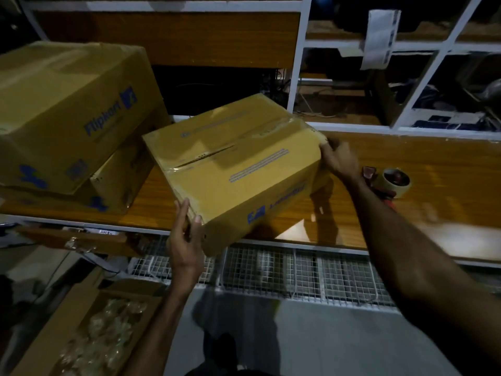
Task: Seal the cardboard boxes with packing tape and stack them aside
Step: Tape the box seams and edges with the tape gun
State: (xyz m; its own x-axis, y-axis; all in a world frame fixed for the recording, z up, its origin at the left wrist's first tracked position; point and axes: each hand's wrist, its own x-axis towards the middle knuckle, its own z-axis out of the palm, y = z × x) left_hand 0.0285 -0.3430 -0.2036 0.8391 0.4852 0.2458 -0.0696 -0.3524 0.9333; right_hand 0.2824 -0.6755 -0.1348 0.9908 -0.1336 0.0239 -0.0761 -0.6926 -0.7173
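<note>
Taped box (233, 169) tilted between both hands; left hand (184, 240) gripping near corner; right hand (336, 158) gripping far corner

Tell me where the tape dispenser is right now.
In the head view the tape dispenser lies on the wooden counter at the right, just beyond the right hand, which grips the far corner of the cardboard box.

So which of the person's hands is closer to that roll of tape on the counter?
The right hand. It grips the far right corner of the box, just left of the tape roll. The left hand holds the box's near corner, much farther away.
</note>
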